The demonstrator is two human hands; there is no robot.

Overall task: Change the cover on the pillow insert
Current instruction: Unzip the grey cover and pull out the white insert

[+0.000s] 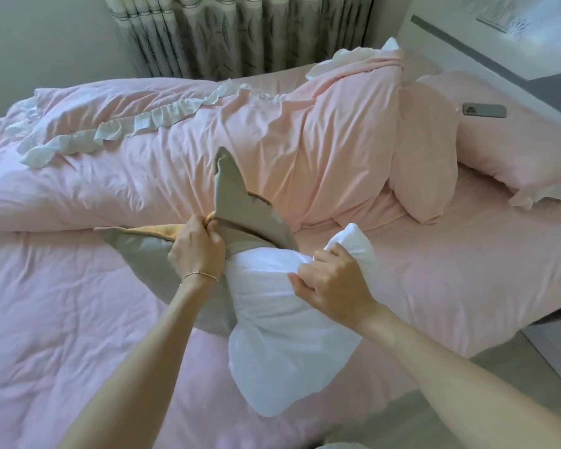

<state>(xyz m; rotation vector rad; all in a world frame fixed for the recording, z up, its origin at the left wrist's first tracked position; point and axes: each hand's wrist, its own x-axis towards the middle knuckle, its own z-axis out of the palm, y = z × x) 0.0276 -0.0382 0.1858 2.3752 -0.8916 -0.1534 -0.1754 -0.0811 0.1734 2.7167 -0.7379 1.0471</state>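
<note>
A white pillow insert [282, 348] lies on the pink bed, partly inside a grey cover [143, 254] with an orange inner edge. The cover's open end bunches around the insert's middle, and one grey flap stands up behind. My left hand [198, 247] pinches the cover's edge at the opening. My right hand [334, 283] grips a fold of the white insert just outside the opening. Most of the insert sticks out toward me and to the right.
A rumpled pink duvet [182, 150] with white ruffles lies across the far side of the bed. Two pink pillows [425, 157] sit at the right by the white headboard [467, 43]. A grey phone [484, 110] rests near the headboard. Curtains [240, 30] hang behind.
</note>
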